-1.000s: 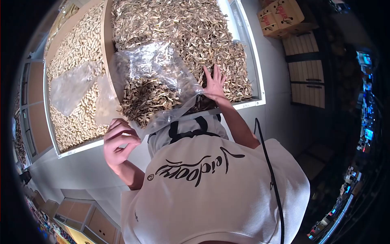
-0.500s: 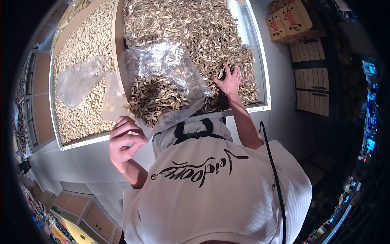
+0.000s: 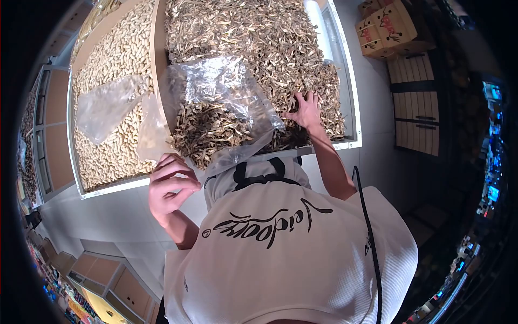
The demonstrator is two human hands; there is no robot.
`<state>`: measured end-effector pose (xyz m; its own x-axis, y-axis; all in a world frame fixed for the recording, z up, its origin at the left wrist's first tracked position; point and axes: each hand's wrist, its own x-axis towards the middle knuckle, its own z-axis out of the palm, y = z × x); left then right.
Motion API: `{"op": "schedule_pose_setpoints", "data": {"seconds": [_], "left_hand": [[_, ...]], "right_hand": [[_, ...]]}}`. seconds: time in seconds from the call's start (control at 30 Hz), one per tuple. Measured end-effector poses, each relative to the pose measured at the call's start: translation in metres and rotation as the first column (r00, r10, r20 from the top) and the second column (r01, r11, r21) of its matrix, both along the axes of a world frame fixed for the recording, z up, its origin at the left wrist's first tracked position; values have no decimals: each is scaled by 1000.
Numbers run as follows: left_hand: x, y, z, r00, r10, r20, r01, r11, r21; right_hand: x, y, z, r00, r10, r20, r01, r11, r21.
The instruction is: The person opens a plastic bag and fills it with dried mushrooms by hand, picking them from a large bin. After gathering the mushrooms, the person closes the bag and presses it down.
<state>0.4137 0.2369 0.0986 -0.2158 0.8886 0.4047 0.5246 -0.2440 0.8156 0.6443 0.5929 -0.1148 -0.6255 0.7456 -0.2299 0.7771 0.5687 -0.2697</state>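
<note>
My left hand [image 3: 171, 186] is at the near edge of the bin, fingers curled in a pinch on the rim of a clear plastic bag [image 3: 213, 75]. The bag lies spread with its mouth toward me, and a heap of dried brown strips [image 3: 208, 132], which look like dried mushroom, shows in it. My right hand [image 3: 307, 114] rests palm down on the loose dried strips [image 3: 243, 29] right of the bag. Its thumb stands apart from the bent fingers, and the fingertips are partly hidden among the strips.
A brown divider [image 3: 161, 59] separates the strips from unshelled peanuts [image 3: 116, 51] on the left. A plastic sheet [image 3: 110, 108] lies on the peanuts. The bin's white rim [image 3: 353, 102] runs along the right. Cardboard boxes [image 3: 391, 29] stand beyond it. A black cord [image 3: 369, 237] crosses my shirt.
My right hand has drawn slightly toward me, its fingers more bent and closer together than before. My left hand keeps its pinch, and the bag has hardly moved.
</note>
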Motion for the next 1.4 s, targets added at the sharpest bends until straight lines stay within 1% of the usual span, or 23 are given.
{"op": "schedule_pose_setpoints", "data": {"seconds": [0.1, 0.23, 0.37, 0.4, 0.5, 0.53, 0.63, 0.77, 0.8, 0.83, 0.9, 0.97, 1.0, 1.03, 1.07, 1.1, 1.13, 1.2, 1.23, 1.3, 1.33, 1.37, 1.4], "left_hand": [[0, 1, 1, 1000, -14, 0, 14, 1000, -6], [0, -2, 3, 1000, 0, -13, 0, 1000, -8], [1, -6, 5, 1000, 13, -6, -13, 1000, -12], [1, -6, 4, 1000, 12, 3, -11, 1000, -11], [1, -3, 2, 1000, 3, -10, -2, 1000, 7], [1, -3, 2, 1000, 3, -11, -3, 1000, 9], [1, -4, 3, 1000, 7, -13, -7, 1000, 7], [0, -7, 1, 1000, 13, -1, -13, 1000, 8], [0, -8, 0, 1000, 17, 4, -17, 1000, 10], [-1, -9, -1, 1000, 15, 3, -15, 1000, 9], [-2, -10, -3, 1000, 12, 1, -12, 1000, 6], [-1, -7, -2, 1000, 2, 21, -2, 1000, 10], [-1, -7, -1, 1000, 8, 23, -8, 1000, 6], [-1, -6, -2, 1000, 9, 11, -9, 1000, 13], [-1, -5, -1, 1000, 6, 15, -7, 1000, 25], [-2, -6, 0, 1000, 9, 15, -10, 999, 31], [-3, -7, 1, 1000, 4, 8, -4, 1000, 24], [-5, -7, -1, 1000, -11, 16, 10, 999, 46], [-5, -8, -2, 1000, -6, 18, 5, 999, 41], [-5, -9, -3, 1000, -1, 8, 1, 999, 49], [-5, -10, -2, 1000, 0, 7, -1, 999, 49], [-5, -10, -2, 1000, 2, 6, -2, 999, 50], [-5, -11, -2, 1000, 4, 4, -4, 999, 50]], "right_hand": [[0, -1, -1, 998, -61, 33, 62, 997, -39], [-5, -5, -5, 988, -150, -30, 149, 987, -53], [-8, 2, -7, 992, -129, 15, 130, 990, -55], [-9, 2, -6, 992, -126, 16, 126, 992, -14], [-15, 2, 8, 988, -140, 66, 146, 984, -100], [-12, 4, 0, 993, -107, 44, 108, 994, -33], [-10, 13, -12, 994, -109, 20, 110, 993, -38], [-4, 31, -12, 979, -168, -118, 172, 985, 27], [-8, 35, -1, 968, -211, -136, 216, 976, 20], [-9, 40, 12, 964, -234, -123, 229, 972, -51], [-9, 59, 14, 941, -281, -189, 253, 954, -159], [-6, 74, 0, 915, -328, -237, 321, 945, -65], [-10, 70, 19, 924, -281, -261, 289, 957, -6], [-14, 71, 35, 935, -301, -189, 294, 953, -65], [-14, 77, 23, 913, -309, -268, 312, 950, -33], [-18, 77, 26, 919, -255, -301, 280, 959, 41], [-20, 82, 27, 880, -257, -401, 244, 966, -84], [-34, 82, 37, 852, -254, -459, 209, 967, -147], [-49, 64, 70, 862, -246, -443, 207, 969, -135], [-76, 38, 112, 884, -185, -430, 106, 974, -202], [-86, 33, 110, 863, -83, -498, -1, 986, -165], [-100, 13, 135, 859, -19, -512, -92, 977, -191], [-113, -3, 143, 843, 43, -535, -176, 964, -199]]}}
